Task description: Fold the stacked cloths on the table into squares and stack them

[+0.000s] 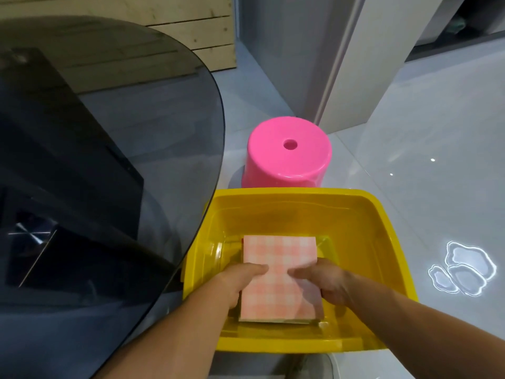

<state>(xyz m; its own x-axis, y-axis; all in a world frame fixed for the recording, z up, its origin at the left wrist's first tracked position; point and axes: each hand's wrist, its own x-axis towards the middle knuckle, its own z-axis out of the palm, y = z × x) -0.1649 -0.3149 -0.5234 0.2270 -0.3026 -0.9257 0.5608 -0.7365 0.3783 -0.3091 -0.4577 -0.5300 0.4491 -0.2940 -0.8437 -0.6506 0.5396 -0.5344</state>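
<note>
Head view: left hand (240,280) and right hand (325,283) clasp opposite sides of the pink checked cloth stack (281,269), thumbs on top, inside the yellow tub (300,194) beside the glass counter (109,132). Likely risk: lower layers slide out, or the stack catches the tub wall, if lifted unevenly.

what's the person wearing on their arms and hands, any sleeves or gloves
Nothing shows: the left hand and right hand are ungloved; the left forearm and right forearm are bare to the frame's edge, with no sleeve, watch or bracelet in view.
</note>
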